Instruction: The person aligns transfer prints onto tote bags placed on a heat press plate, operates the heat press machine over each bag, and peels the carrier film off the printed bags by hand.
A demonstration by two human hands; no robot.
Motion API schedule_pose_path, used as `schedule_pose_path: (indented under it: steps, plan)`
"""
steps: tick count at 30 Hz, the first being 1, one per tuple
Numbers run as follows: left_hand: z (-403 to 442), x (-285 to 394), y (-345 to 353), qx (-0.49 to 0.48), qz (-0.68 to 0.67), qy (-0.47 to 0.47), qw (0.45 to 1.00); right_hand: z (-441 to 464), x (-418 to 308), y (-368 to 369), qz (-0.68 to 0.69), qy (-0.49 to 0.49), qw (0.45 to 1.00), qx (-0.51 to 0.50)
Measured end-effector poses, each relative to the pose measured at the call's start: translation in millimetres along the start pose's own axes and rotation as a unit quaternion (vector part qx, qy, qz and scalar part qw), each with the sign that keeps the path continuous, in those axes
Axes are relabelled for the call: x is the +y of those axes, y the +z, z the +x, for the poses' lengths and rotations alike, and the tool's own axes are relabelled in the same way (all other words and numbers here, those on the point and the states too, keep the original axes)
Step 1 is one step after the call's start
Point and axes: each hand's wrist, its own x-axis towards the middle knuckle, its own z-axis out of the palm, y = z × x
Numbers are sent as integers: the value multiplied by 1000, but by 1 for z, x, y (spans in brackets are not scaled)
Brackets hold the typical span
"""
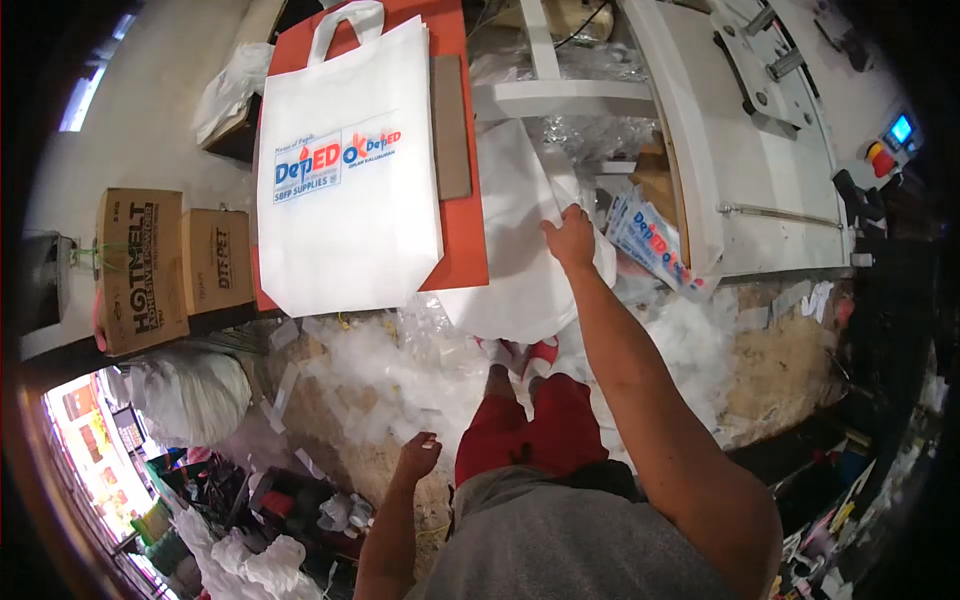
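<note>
My right hand (572,238) grips the edge of a plain white fabric bag (520,300), which hangs down beside the red board, above my feet. Its far part lies against the frame. My left hand (418,455) hangs low by my side, fingers curled in, and nothing shows in it. A white tote bag (350,240) printed in blue and red lies flat on the red board (462,235), its handle loop at the far end. Beyond my right hand, several printed bags (650,240) lean together in a stack.
Two cardboard boxes (145,270) stand on the left. A white machine table (770,190) with a metal plate is on the right. Clear plastic and white scraps (380,370) litter the floor around my feet. A large filled plastic bag (190,395) sits at the lower left.
</note>
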Motion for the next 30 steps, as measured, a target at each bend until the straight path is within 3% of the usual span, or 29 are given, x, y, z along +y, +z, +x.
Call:
schedule_pose_path:
  steps: [5, 10, 12, 16, 18, 20, 21, 23, 24, 26, 28, 29, 30]
  plan:
    - [-6, 30, 25, -22, -51, -34, 998, -1, 6, 2, 1, -45, 999, 26]
    - [1, 59, 28, 6, -78, 28, 997, -14, 6, -26, 14, -101, 993, 66]
    - [12, 75, 24, 30, -118, 43, 992, -49, 5, -77, 156, 15, 980, -122]
    - [52, 123, 19, 60, -197, 72, 976, -89, 84, -68, 243, -35, 965, -97]
    - [77, 151, 23, 62, -212, 73, 973, -89, 88, -73, 257, -40, 962, -79]
    - [97, 176, 24, 86, -258, 80, 959, -89, 81, -87, 375, 127, 899, -186]
    - [110, 180, 24, 87, -259, 81, 959, -94, 78, -96, 375, 126, 900, -185]
    - [131, 187, 21, 83, -332, 44, 939, -109, 71, -116, 398, -52, 903, -152]
    - [128, 197, 11, 38, -358, 39, 932, -115, 65, -130, 400, -54, 903, -147]
    - [111, 218, -7, -17, -401, 17, 916, -127, 50, -162, 626, 65, 731, -265]
    - [93, 239, -21, -107, -481, 4, 870, -154, 38, -200, 613, 89, 741, -260]
    - [87, 242, -24, -102, -486, 10, 868, -168, 33, -218, 600, 122, 748, -258]
    - [80, 240, -27, -89, -497, 73, 860, -181, 29, -239, 581, 121, 765, -251]
